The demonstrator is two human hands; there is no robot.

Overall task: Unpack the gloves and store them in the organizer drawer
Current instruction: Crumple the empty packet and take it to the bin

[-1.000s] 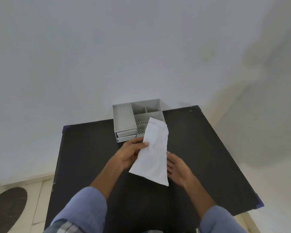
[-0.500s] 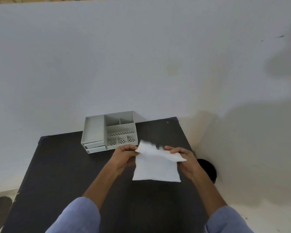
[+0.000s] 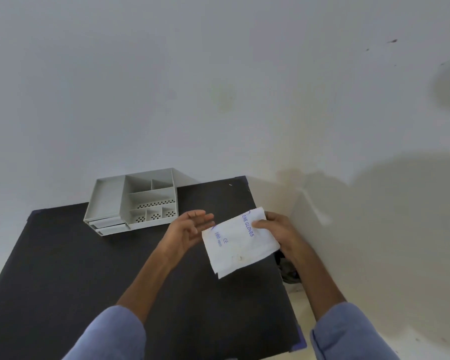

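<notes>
A white glove packet [image 3: 238, 244] with blue print reading "GLOVES" hangs above the black table's right side. My right hand [image 3: 274, 228] pinches its upper right corner, thumb on the printed face. Beside the packet's left edge my left hand [image 3: 190, 231] is open, fingers spread, holding nothing. The grey organizer [image 3: 133, 202] stands at the table's far edge against the wall, with open compartments on top and two drawers [image 3: 109, 226] at its front left, both pushed in. No gloves are visible outside the packet.
The black table [image 3: 89, 281] fills the lower left; its right edge runs just under the packet. A dark object [image 3: 290, 272] lies on the floor past that edge, under my right forearm. A white wall rises behind the organizer.
My left hand has let go of the packet and opened. The right hand now holds it alone, printed side up and shifted right. The camera has turned, so the organizer appears further left.
</notes>
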